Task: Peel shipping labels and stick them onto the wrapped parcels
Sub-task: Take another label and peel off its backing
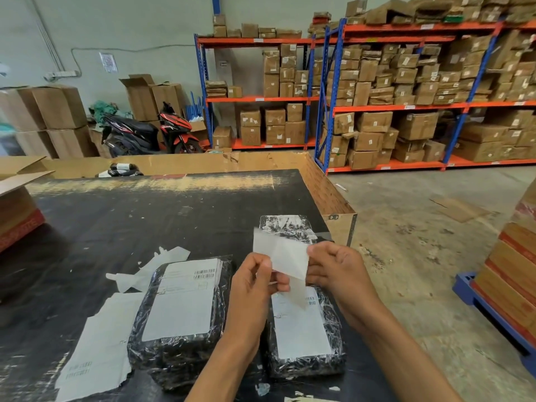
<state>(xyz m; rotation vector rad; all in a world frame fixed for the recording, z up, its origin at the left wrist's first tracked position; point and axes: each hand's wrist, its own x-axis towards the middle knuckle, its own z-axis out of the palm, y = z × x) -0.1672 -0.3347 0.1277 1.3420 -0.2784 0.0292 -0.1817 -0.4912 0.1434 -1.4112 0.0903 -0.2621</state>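
Two hands pinching one shipping label (282, 256) above a black table (116, 221).
Left hand (255, 282) and right hand (333, 268) each grip an edge; two labelled wrapped parcels (179, 320) lie beneath, a third parcel (285, 227) behind.

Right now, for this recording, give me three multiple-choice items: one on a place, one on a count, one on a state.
1. Where is the parcel with no label?
A. far right of the table
B. in the left box
C. on the floor

2. How many wrapped parcels already carry a label?
A. one
B. two
C. four

3. The sheet in the hands is
A. pinched between both hands
B. flat on the table
C. stuck down

Answers:
1 A, the unlabelled parcel lies beyond the hands.
2 B, the left labelled parcel and right labelled parcel.
3 A, left hand and right hand hold the label sheet in the air.
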